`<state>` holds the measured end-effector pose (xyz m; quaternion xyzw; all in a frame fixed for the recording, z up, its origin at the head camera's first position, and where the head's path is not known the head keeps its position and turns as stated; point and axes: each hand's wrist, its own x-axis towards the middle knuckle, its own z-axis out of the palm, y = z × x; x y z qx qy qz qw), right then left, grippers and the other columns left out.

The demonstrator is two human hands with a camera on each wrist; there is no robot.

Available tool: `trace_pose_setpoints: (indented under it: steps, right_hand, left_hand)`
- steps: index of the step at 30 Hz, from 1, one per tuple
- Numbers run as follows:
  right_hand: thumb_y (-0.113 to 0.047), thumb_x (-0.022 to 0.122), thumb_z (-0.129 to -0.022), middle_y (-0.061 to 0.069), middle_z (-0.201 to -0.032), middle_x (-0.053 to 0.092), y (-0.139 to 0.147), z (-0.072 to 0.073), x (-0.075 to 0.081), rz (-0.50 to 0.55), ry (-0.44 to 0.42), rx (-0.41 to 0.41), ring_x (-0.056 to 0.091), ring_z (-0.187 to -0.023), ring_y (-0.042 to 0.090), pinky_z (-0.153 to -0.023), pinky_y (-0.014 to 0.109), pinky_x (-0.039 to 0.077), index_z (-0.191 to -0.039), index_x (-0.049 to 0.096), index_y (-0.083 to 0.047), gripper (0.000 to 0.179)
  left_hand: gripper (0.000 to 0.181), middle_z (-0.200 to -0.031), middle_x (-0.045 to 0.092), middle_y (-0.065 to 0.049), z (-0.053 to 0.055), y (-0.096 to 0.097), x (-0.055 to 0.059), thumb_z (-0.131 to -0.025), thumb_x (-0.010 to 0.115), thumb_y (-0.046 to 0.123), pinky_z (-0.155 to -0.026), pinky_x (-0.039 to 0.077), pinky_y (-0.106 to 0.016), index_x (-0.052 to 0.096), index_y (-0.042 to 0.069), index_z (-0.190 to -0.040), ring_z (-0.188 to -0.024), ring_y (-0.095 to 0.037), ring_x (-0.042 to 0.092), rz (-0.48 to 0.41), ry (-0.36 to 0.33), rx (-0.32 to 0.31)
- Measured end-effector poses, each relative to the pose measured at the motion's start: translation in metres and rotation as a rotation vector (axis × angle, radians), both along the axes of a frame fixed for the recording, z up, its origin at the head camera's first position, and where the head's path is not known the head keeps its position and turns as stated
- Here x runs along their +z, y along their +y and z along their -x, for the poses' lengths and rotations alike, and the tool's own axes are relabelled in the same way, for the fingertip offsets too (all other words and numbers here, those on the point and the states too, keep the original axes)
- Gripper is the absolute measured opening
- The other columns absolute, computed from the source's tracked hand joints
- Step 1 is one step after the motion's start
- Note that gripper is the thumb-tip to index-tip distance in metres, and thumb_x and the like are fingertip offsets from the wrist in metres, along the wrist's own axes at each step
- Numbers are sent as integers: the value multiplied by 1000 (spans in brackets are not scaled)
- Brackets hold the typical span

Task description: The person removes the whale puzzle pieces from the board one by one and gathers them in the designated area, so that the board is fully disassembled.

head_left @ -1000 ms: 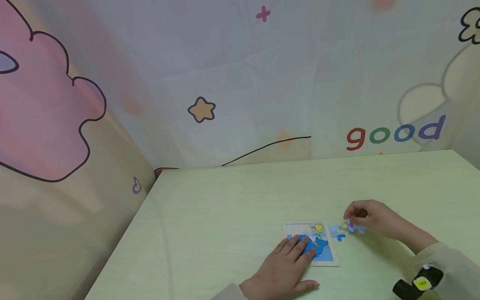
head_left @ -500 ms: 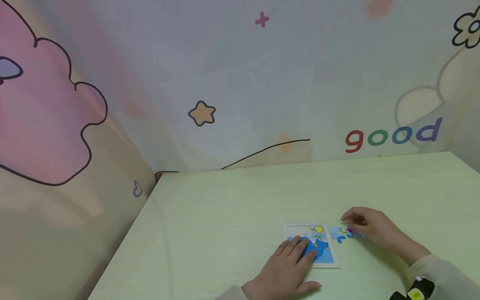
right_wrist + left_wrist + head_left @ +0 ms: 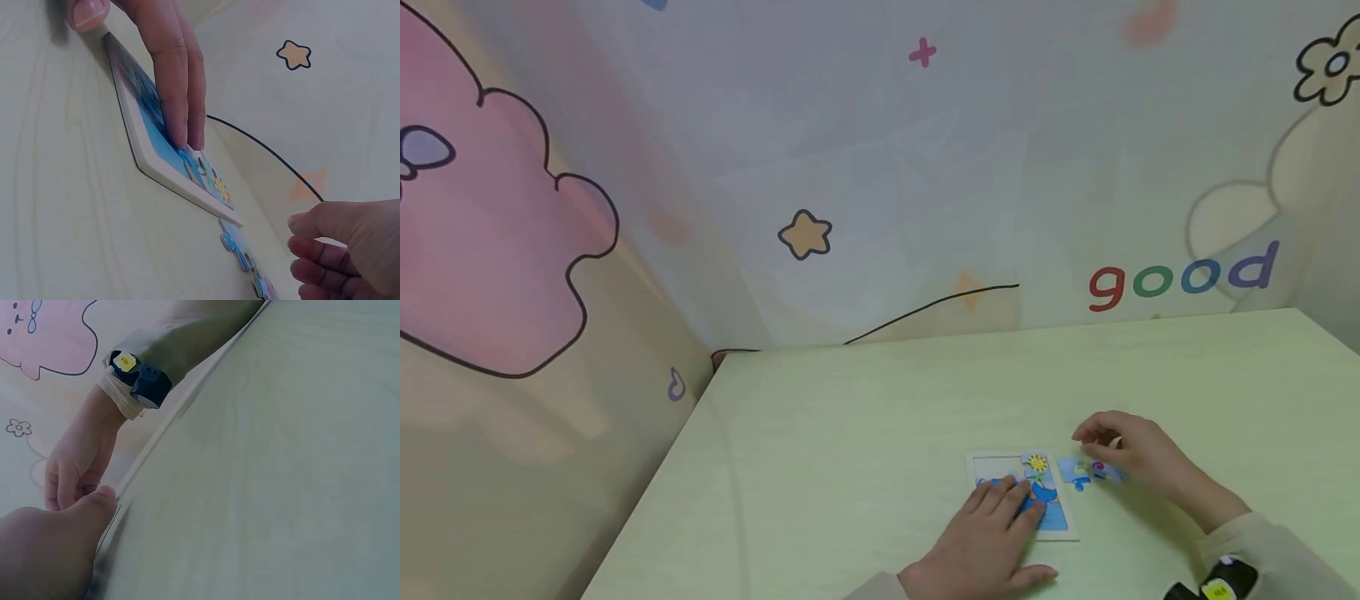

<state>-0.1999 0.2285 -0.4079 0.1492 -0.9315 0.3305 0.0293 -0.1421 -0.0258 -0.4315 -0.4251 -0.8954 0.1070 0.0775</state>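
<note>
A picture puzzle in a white frame (image 3: 1072, 521) lies on the table, with a blue whale and a yellow sun (image 3: 1037, 462) on it. My left hand (image 3: 981, 537) rests on the puzzle, fingers outstretched, covering its lower left. In the right wrist view, fingertips of the left hand (image 3: 172, 75) touch the blue part. Loose puzzle pieces (image 3: 1073, 472) lie just right of the frame. Above them hovers my right hand (image 3: 1142, 450), fingers loosely bent, with nothing visible between thumb and fingers. The right wrist view shows the right hand (image 3: 337, 250) apart from the pieces (image 3: 234, 247).
The pale green table (image 3: 850, 433) extends to a printed backdrop (image 3: 880, 167) behind and on the left. A black wrist camera (image 3: 1232, 575) sits on the right sleeve. The puzzle's upper left area (image 3: 996, 467) shows bare backing.
My left hand has slid slightly right across the puzzle. The right hand has shifted left over the loose pieces, and the piece nearest it now lies flatter. The head view has tilted up a little.
</note>
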Motion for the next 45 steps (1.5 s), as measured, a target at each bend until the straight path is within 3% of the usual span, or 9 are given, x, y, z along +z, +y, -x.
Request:
trace_pose_setpoints:
  steps: [5,21,31,39,45]
  right_hand:
    - [-12,67,-88,-2,-91,65,-10,1,1,0,7,13,52,-77,3,-68,20,47,-96,69,-10,9]
    - [-15,69,-87,1,-95,65,-31,1,-4,42,6,78,54,-79,4,-67,20,48,-98,69,-9,12]
    - [-11,71,-84,0,-90,61,-41,1,-10,25,52,119,53,-74,3,-66,23,46,-97,68,-7,14]
    - [-9,70,-83,-2,-86,57,-47,1,-15,-7,62,96,48,-74,4,-66,23,44,-91,69,-10,8]
    - [-9,69,-83,-3,-86,57,-49,0,-16,-17,51,77,49,-75,5,-67,24,45,-91,67,-12,9]
  left_hand:
    - [69,-155,34,0,1,2,-5,-97,23,65,-113,34,-32,37,20,-148,-144,-17,32,1,3,-4]
    - [69,-156,34,1,-1,4,-3,-97,22,65,-112,35,-31,34,21,-150,-144,-15,32,9,11,-11]
    - [70,-156,33,0,1,0,-3,-97,22,64,-113,33,-32,34,20,-150,-145,-17,31,16,29,-17]
    - [70,-156,34,-1,1,-2,-5,-98,23,64,-113,35,-33,34,19,-150,-144,-17,32,-2,11,-19]
    - [69,-154,37,-2,1,-2,-6,-98,26,63,-111,37,-33,37,18,-148,-143,-18,35,-15,41,-29]
